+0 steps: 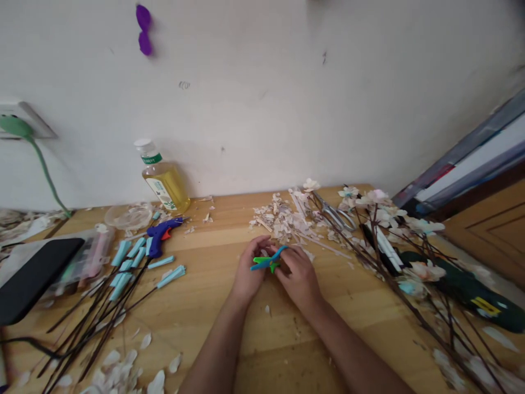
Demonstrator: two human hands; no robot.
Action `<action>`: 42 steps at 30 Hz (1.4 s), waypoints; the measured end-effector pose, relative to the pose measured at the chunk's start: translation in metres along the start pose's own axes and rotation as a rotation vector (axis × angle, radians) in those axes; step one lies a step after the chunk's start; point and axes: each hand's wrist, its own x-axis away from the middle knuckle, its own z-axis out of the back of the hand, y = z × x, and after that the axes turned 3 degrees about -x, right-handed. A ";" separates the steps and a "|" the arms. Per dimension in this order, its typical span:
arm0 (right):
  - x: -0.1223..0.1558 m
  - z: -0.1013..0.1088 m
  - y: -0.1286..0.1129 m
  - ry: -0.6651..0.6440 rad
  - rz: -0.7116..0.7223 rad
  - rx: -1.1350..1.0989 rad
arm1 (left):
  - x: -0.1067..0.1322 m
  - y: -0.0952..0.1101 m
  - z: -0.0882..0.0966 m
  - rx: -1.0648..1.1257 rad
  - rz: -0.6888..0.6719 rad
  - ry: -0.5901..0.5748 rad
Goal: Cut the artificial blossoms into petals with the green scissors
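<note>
My left hand point(249, 273) and my right hand point(298, 276) meet over the middle of the wooden table point(205, 323). Both are closed on a small green and blue piece point(267, 261) held between their fingertips; I cannot make out what it is. Just beyond the hands lies a heap of pale petal scraps point(283, 219). Metal scissors point(336, 214) rest behind that heap to the right.
A blue glue gun point(162, 234) and dark stems with light-blue wrapped ends point(123, 273) lie at left, near a black phone point(33, 273). A bottle of yellow liquid point(163, 178) stands by the wall. Flowered branches point(404, 257) spread at right. Loose petals point(123, 366) litter the front left.
</note>
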 end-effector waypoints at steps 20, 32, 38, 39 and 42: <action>0.002 -0.001 0.017 0.111 -0.433 -0.357 | -0.007 -0.008 -0.004 -0.042 0.118 0.106; 0.003 -0.002 0.017 0.134 -0.449 -0.234 | -0.001 0.002 -0.012 -0.173 0.080 0.145; 0.001 -0.002 0.019 0.134 -0.511 -0.312 | -0.004 -0.003 -0.009 -0.139 0.094 0.137; 0.001 -0.003 0.019 0.134 -0.513 -0.324 | -0.005 -0.002 -0.008 -0.144 0.103 0.124; 0.001 -0.003 0.019 0.146 -0.511 -0.337 | -0.005 0.001 -0.008 -0.178 0.133 0.094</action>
